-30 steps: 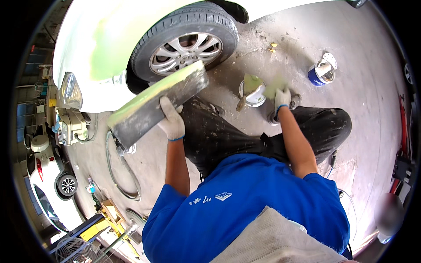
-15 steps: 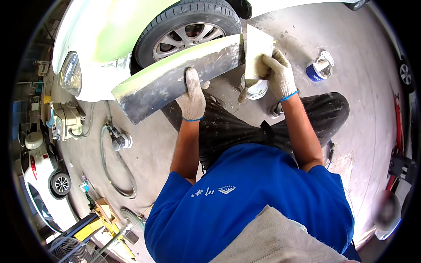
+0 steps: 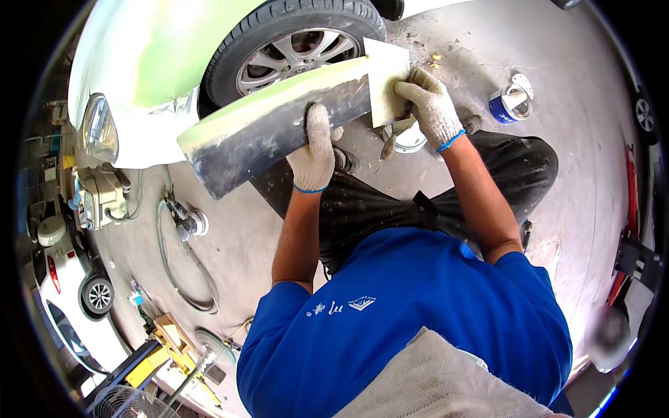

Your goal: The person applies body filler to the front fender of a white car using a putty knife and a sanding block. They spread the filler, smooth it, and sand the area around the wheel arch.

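Left hand grips a long dark board, edged pale green, upper centre-left of frame; right hand pinches a flat pale spreader at the board's right end, upper centre.

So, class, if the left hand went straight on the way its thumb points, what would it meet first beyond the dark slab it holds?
Past the dark slab, the left hand seems lined up with the car wheel, though depth is unclear; it might pass above.
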{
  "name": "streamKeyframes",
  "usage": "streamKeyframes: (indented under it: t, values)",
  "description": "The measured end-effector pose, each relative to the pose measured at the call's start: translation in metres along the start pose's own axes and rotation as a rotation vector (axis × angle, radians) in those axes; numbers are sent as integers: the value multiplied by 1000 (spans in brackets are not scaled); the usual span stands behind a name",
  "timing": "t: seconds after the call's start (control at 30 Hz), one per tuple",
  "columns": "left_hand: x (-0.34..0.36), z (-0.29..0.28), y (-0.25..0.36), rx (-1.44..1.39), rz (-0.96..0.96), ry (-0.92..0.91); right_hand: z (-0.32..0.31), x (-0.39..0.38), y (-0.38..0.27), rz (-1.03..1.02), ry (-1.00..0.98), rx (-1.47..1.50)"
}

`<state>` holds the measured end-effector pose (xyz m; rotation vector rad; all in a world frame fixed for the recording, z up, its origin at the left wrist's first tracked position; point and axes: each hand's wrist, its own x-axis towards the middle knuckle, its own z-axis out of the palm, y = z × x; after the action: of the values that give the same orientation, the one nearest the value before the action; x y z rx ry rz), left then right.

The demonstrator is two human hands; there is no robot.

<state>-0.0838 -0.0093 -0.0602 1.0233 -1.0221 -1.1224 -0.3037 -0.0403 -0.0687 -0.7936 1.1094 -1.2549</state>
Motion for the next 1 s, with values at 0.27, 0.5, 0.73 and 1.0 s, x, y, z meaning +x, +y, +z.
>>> streamKeyframes:
  t: [0.27,0.5,0.73,1.0]
  values:
    - [41,11,5,279,-150,-157,10,43,1,-44,-122,-164]
    - [30,2,3,546,28,-418,39,33,-22,-44,-208,-119]
    - [-42,9,-21,642,-36,-478,35,-6,-24,-103,-261,-153]
    - [-71,47,-22,228,-302,-480,-17,-53,-86,-311,-71,-13]
